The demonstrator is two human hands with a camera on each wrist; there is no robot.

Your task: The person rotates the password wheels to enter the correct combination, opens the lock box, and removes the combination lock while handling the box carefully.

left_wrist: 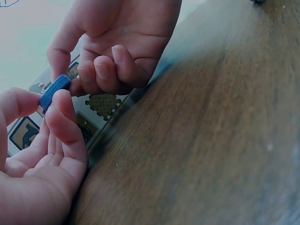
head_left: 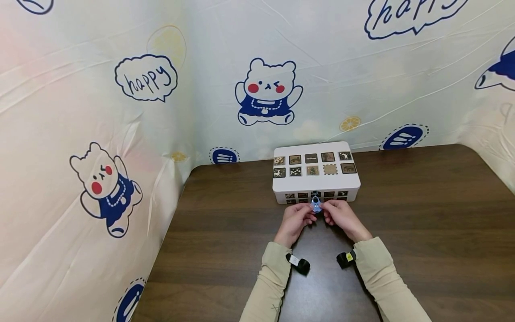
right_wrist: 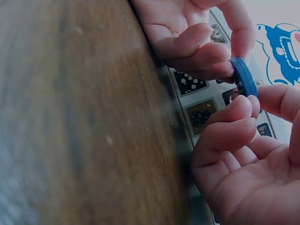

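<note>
A small blue padlock (head_left: 316, 206) is at the front clasp (head_left: 315, 194) of a white box (head_left: 318, 182) printed with small square pictures. From the left, my left hand (head_left: 295, 220) pinches the padlock between thumb and fingertips. My right hand (head_left: 344, 218) pinches its other side. Seen edge-on in the left wrist view, the padlock (left_wrist: 55, 92) sits between both sets of fingertips, and the right wrist view gives the same grip on the padlock (right_wrist: 244, 78). Fingers cover part of the padlock's body.
The box stands at the back of a dark wooden table (head_left: 225, 241), close to a pale printed curtain (head_left: 217, 89) hung behind and along the left side. A black strapped camera (head_left: 298, 264) is on the left wrist, another camera (head_left: 346, 259) on the right.
</note>
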